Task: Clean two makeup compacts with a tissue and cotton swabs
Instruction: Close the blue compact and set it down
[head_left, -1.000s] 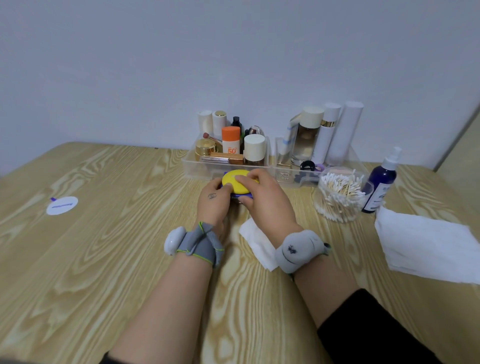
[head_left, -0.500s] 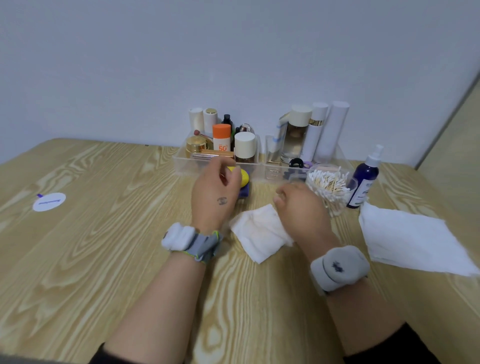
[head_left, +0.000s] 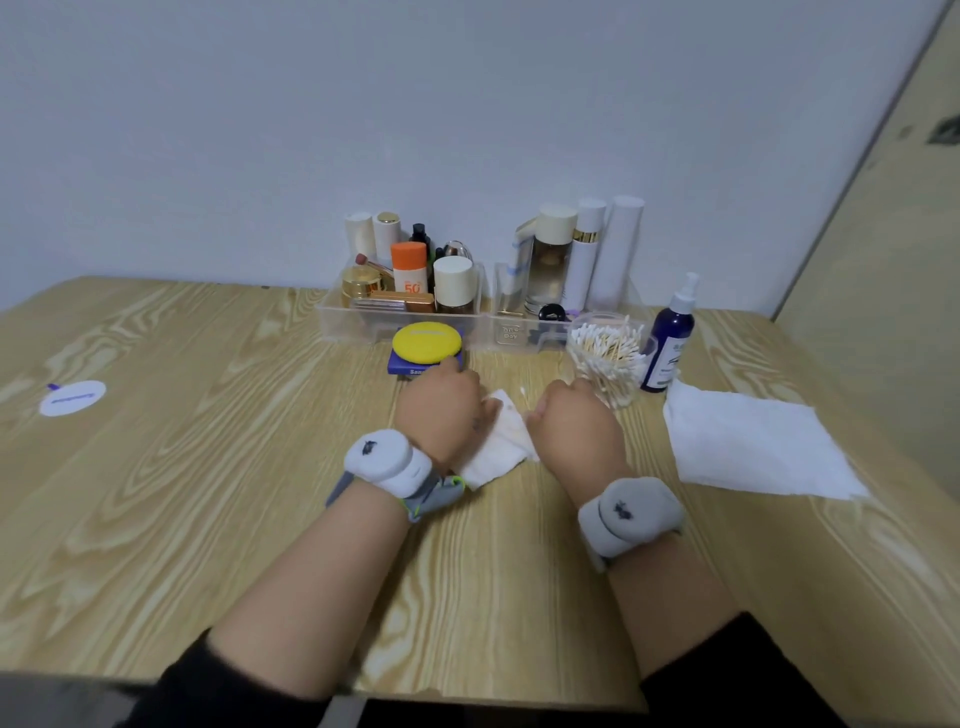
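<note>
Soft, limp tissue (head_left: 500, 451) at the table's (head_left: 208, 467) middle, best pinched at a corner: left hand (head_left: 441, 415) grips it, right hand (head_left: 576, 423) curled, hold unclear.

Left of the clear organizer (head_left: 332, 326) the table (head_left: 208, 441) lies open, bar a flat round sticker (head_left: 72, 397). The yellow compact (head_left: 427, 340) blocks its front; at its right end the swab cup (head_left: 605, 358) and spray bottle (head_left: 670, 348) crowd together.

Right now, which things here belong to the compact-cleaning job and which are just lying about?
In the job: yellow compact, blue compact under it, small tissue, cotton swabs jar.
Lying about: cosmetics organizer, spray bottle, flat tissue, round sticker.
</note>
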